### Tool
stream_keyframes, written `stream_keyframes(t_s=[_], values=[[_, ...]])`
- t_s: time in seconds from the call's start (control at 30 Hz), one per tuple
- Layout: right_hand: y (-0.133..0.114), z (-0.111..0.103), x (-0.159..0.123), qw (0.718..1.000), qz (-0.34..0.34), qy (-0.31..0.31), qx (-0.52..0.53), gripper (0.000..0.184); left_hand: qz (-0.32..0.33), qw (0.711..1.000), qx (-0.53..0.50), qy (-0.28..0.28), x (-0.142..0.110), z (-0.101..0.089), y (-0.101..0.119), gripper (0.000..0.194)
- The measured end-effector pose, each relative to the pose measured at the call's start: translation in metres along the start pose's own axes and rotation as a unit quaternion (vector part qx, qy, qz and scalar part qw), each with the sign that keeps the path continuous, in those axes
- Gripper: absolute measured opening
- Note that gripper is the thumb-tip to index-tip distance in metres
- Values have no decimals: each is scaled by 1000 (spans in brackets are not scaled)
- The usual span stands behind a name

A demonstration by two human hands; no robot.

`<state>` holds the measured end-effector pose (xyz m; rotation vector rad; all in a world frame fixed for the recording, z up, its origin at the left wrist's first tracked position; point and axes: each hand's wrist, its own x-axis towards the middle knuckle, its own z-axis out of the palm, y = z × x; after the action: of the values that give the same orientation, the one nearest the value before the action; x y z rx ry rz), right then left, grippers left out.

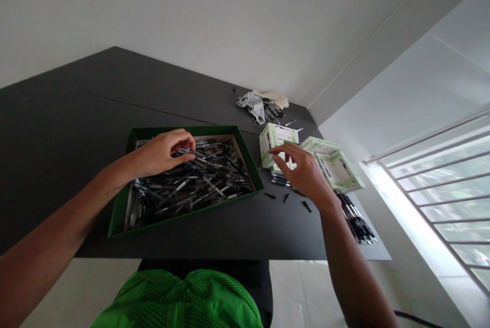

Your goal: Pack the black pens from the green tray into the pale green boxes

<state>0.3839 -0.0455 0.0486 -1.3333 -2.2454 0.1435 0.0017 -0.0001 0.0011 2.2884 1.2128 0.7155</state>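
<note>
My left hand (pixel 166 153) hangs over a green box (pixel 130 157) full of black and clear pens (pixel 199 177). Its fingers are curled towards the thumb, with what looks like a pen between them. To the right, my right hand (pixel 300 167) is held in front of a white and green pen carton (pixel 270 142). The thumb and fingers of that hand are apart, and no object shows between them. Behind the right hand lies an open carton (pixel 340 170), tilted on its side. Several pens (pixel 280 180) lie partly hidden beside the right fingers.
A row of pens (pixel 356 218) lies near the table's right edge. Small black pieces (pixel 306 206) are scattered on the dark table (pixel 229 226). At the back right, gloves (pixel 254 106) lie by a pile of loose pens (pixel 273 109). A barred window (pixel 451 195) is at the right.
</note>
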Motion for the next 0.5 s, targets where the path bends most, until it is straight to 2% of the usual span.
stream_keyframes(t_s=[0.07, 0.17, 0.33, 0.5], values=[[-25, 10, 16, 996, -57, -73, 18, 22, 16, 999, 1, -29, -1, 1, -1, 27], [-45, 31, 38, 984, -85, -151, -37, 21, 37, 996, -6, -79, -1, 3, -4, 27], [-52, 63, 72, 951, -61, -254, -166, 26, 42, 989, -34, -135, -3, 7, -10, 26], [-53, 81, 89, 925, -41, -286, -246, 26, 21, 989, -31, -140, -4, 6, -9, 26]])
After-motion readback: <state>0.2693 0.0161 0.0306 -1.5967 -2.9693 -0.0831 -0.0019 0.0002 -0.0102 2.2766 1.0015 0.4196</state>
